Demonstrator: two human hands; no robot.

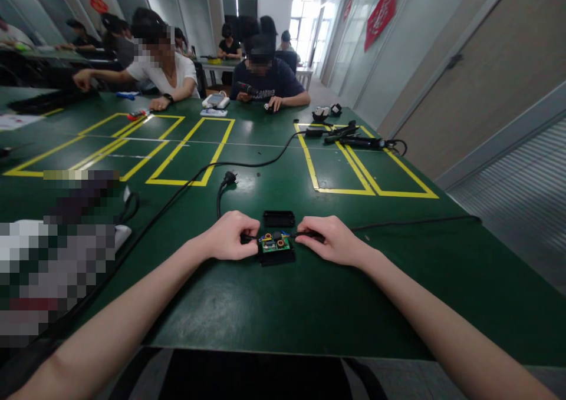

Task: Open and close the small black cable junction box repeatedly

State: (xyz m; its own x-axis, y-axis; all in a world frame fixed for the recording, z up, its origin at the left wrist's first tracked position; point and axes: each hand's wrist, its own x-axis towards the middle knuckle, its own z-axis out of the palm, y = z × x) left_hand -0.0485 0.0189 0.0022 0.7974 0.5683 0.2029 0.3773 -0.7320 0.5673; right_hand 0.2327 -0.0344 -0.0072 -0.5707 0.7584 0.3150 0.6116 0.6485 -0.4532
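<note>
While the circuit board [276, 244] sits uncovered, a plug [229, 179] lies beyond.

Beyond the green worktop [327, 314] marked with yellow tape [407, 195], glass partitions [354, 73] line a pale corridor floor [325, 98] running toward bright windows [302, 14].

There are two case halves [278, 218] and one circuit board [275, 245].

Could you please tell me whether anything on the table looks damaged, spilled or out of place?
Nothing looks spilled or plainly damaged. What stands out is the circuit board between the left hand and right hand: it sits exposed, with a black casing half lying apart, just beyond it.
</note>
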